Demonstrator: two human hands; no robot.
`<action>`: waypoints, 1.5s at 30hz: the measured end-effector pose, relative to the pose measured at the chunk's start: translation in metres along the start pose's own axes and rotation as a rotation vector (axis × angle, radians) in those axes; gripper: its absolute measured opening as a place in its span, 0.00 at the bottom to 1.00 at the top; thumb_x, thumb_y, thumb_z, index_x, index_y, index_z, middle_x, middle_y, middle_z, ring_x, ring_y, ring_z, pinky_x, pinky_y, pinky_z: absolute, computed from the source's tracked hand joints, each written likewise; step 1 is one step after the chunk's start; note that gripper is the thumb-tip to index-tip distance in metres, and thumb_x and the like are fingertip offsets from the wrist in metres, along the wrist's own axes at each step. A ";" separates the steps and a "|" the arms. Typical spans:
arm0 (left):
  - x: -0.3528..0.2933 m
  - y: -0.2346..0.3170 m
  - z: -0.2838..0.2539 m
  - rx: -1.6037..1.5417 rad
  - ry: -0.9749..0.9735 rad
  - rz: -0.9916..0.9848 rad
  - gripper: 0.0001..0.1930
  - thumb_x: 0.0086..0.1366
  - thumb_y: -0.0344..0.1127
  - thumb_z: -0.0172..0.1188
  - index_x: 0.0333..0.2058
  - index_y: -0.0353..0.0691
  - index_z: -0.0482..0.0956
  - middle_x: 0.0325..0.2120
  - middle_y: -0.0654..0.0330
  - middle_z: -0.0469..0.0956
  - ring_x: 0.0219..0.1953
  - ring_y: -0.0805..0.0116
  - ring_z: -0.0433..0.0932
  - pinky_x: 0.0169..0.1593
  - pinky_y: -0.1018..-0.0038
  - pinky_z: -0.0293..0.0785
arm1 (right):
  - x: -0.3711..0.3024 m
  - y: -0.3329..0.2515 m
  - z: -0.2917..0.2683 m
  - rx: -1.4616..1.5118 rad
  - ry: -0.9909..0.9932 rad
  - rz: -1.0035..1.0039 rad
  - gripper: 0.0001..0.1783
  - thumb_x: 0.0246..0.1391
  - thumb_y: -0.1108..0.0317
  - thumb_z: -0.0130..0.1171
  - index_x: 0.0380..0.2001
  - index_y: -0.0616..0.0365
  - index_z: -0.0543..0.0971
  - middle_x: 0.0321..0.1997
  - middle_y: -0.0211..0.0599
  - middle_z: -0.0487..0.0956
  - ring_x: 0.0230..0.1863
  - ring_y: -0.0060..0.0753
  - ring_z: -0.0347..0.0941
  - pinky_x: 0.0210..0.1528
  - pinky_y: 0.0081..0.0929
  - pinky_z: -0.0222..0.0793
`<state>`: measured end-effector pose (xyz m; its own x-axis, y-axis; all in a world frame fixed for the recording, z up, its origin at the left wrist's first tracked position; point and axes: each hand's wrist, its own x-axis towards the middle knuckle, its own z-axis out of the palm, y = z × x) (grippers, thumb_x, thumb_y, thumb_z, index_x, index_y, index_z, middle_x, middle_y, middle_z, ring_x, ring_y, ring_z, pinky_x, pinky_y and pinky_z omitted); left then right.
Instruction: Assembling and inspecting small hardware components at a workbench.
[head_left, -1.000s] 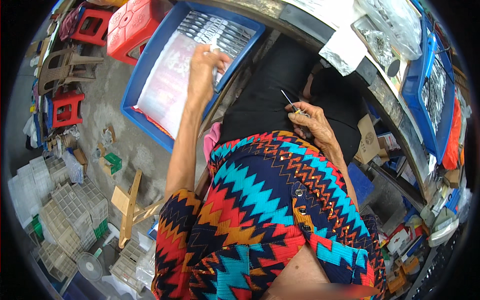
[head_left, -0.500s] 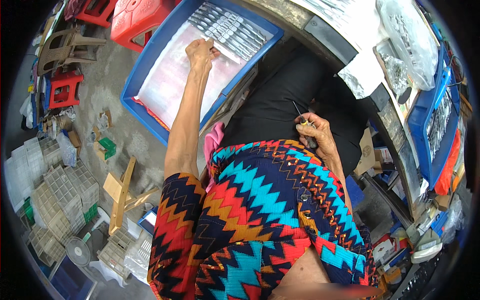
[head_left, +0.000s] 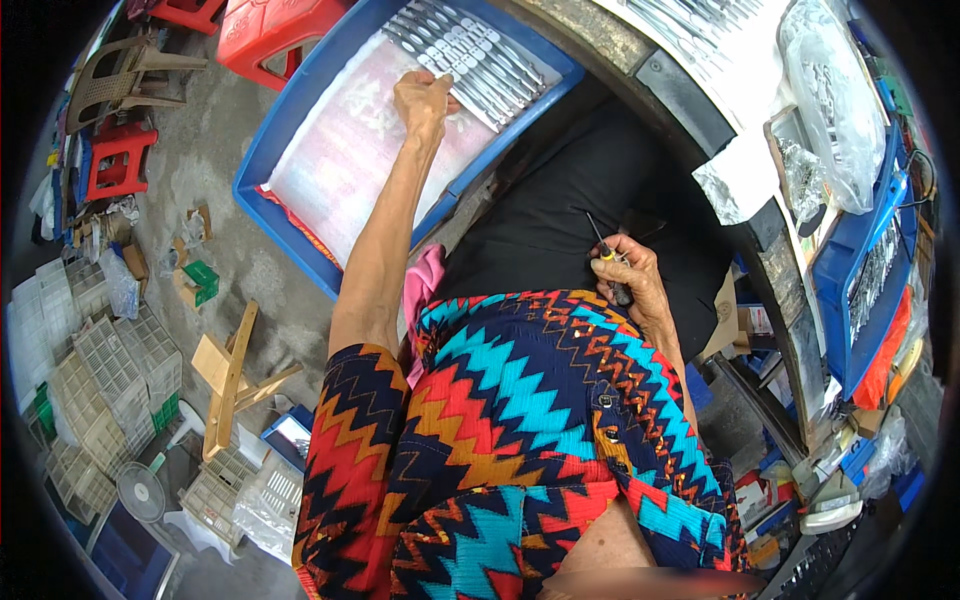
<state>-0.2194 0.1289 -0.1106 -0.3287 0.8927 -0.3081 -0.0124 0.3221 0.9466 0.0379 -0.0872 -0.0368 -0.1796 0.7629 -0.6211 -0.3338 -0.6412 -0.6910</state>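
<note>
Silver slender rods [head_left: 465, 55], blue tray [head_left: 290, 112], screwdriver [head_left: 607, 254] — thin-shafted

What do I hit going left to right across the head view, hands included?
Lower red stool → wooden stand → left hand → right hand, gripping a thin-shafted tool → white sheet → clear plastic bag.

Metal pieces [head_left: 508, 88] lie in the tray [head_left: 277, 125], with a stool [head_left: 275, 32] left and the table [head_left: 615, 45] right.
</note>
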 end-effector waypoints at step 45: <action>-0.097 0.172 0.152 0.535 -0.509 1.338 0.08 0.53 0.23 0.52 0.33 0.37 0.76 0.28 0.54 0.75 0.32 0.59 0.74 0.37 0.70 0.69 | -0.005 0.008 -0.010 -0.136 -0.105 -0.145 0.14 0.47 0.63 0.61 0.32 0.60 0.72 0.14 0.25 0.68 0.13 0.12 0.61 0.12 0.11 0.53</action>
<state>-0.0458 0.1451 0.0674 0.5295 0.5858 0.6136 0.3893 -0.8104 0.4378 0.0451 -0.0969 -0.0432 -0.2365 0.8476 -0.4751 -0.2365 -0.5245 -0.8179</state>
